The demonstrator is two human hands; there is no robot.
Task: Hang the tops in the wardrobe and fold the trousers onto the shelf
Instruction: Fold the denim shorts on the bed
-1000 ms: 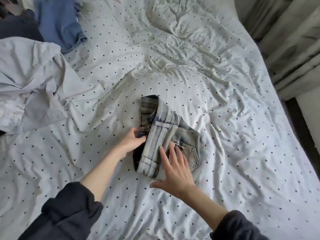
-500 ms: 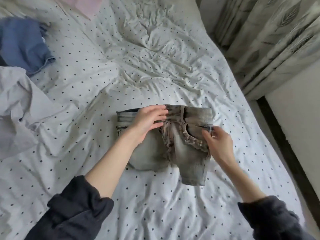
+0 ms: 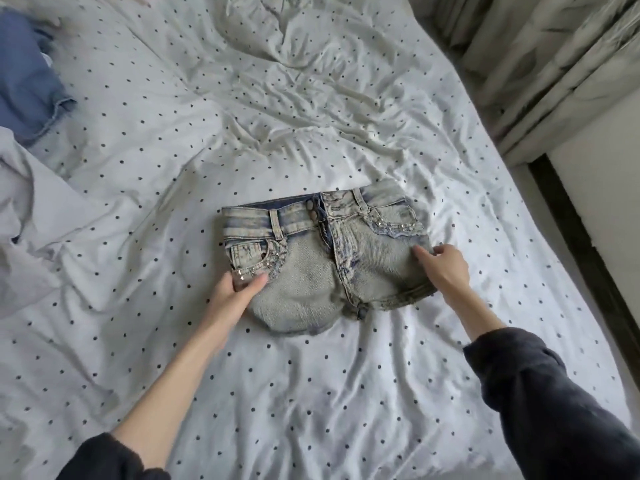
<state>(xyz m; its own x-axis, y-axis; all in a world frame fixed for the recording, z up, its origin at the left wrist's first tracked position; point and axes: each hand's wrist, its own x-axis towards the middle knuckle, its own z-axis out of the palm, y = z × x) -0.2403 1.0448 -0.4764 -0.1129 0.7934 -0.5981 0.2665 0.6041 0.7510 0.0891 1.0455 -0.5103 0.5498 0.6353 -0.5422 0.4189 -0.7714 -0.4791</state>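
- Denim shorts [image 3: 322, 258] lie spread flat, front up, mid-bed on the dotted sheet [image 3: 311, 393]; waistband on the far side, leg hems on the near side. Fly looks open at the top.
- Step in hand, as I read it: squaring the shorts up ahead of a fold. Not yet folded; wardrobe and shelf are out of view.
- To do it well: pull both side seams outward evenly so the front panel goes flat, line up the waistband, then fold one half over the other along the fly seam. Near-left leg looks bunched and rounded, so flatten that first or the fold will come out lumpy.
- Studs on the pocket edges may snag or stop the halves sitting flush; press along the seam rather than on them.
- Left hand [image 3: 239, 289]: at the near-left edge of the shorts, by the studded pocket; thumb on top, fingers tucked under the edge, so it pinches the fabric.
- Right hand [image 3: 446, 268]: at the right edge; fingers curled, tips on the denim. Looks like a light pinch of the side seam, though a bit blurred.
- Other clothes at far left: a blue garment [image 3: 27, 81] and a pale grey garment [image 3: 38, 209], both untouched. Curtains [image 3: 554, 64] at far right.
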